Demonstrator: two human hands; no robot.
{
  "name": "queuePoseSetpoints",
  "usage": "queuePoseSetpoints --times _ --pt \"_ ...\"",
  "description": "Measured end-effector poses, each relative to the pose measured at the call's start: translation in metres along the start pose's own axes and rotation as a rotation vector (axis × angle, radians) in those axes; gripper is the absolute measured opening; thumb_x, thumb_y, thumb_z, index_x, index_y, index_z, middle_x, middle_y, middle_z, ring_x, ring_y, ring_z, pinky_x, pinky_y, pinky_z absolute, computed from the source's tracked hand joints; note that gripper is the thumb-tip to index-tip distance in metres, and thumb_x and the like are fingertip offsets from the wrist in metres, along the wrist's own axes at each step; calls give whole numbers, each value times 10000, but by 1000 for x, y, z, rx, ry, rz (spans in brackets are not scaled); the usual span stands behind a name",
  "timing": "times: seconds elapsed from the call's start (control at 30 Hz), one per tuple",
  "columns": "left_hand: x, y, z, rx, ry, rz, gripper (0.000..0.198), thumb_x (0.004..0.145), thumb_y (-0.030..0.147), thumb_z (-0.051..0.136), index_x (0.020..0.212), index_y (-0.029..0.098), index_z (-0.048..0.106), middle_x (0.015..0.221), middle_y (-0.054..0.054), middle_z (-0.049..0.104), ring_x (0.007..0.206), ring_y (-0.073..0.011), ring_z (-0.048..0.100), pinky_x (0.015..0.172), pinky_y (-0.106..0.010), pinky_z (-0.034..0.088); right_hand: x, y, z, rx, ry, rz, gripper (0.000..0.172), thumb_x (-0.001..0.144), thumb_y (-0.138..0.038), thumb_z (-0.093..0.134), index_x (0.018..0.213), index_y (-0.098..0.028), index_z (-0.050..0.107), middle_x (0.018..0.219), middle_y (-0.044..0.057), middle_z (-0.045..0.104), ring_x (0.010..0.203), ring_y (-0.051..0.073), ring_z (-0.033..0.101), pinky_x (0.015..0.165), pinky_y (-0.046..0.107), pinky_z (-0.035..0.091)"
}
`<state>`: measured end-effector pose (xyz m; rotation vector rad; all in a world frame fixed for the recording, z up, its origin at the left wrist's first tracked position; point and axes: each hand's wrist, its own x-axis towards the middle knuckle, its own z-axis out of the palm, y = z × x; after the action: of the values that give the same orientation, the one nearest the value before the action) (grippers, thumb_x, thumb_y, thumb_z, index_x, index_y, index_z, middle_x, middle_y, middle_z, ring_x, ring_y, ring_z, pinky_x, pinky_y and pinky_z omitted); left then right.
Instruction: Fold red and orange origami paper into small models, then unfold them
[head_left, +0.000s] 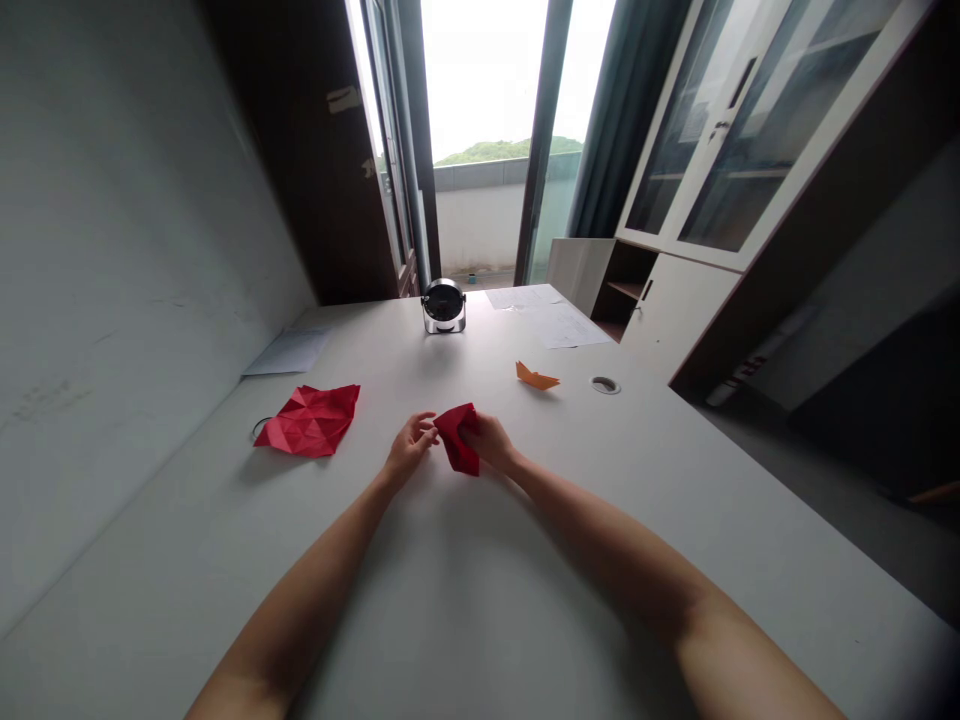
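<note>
A folded piece of red paper (457, 450) is held above the white table, tilted, in my right hand (491, 443). The thumb lies across its face, and the other fingers are mostly hidden behind it. My left hand (409, 446) is beside the paper's left corner with its fingers apart; whether the fingertips touch that corner I cannot tell. To the left lies a creased red sheet (309, 420), opened out and covered with fold lines. An orange folded paper boat (537, 377) sits beyond my right hand.
A round black device on a silver stand (444, 306) stands at the table's far end. White papers (566, 328) lie at the far right and a sheet (287, 352) by the left wall. A cable hole (604, 385) is near the right edge of the table (450, 620).
</note>
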<state>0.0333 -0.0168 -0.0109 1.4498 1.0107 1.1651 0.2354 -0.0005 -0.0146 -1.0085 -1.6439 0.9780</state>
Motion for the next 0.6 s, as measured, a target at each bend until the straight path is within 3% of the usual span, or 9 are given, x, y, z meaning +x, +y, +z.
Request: queuePoseSetpoints --times 0.13,0.27,0.43,0.6 --pt "-5 5 6 65 -82 12 742 832 468 697 1469 231 398 1314 -163 570 946 -216 663 746 -332 550 -2 -8 -2 -211 91 -75 169 839 -256 575 953 -206 689 792 31 715 671 198 624 659 305 468" --pt "-10 9 8 124 -105 12 897 789 432 751 1543 259 298 1330 -158 584 954 -229 668 785 -348 555 -3 -14 -5 -309 99 -97 236 853 -245 530 1027 -220 688 840 28 730 693 193 632 667 291 452" --pt "-8 7 7 90 -11 -24 774 829 448 694 1508 232 394 1148 -111 688 916 -237 676 753 -326 546 -2 -10 -3 -285 103 -96 270 823 -204 522 1034 -234 687 787 3 717 665 166 609 648 268 437" --pt "-4 8 4 -60 29 -70 638 849 439 657 1423 197 520 1072 -95 724 865 -212 672 726 -288 518 2 -1 -2 -83 98 -52 281 772 -189 524 1000 -223 684 721 -14 680 634 143 577 629 255 444"
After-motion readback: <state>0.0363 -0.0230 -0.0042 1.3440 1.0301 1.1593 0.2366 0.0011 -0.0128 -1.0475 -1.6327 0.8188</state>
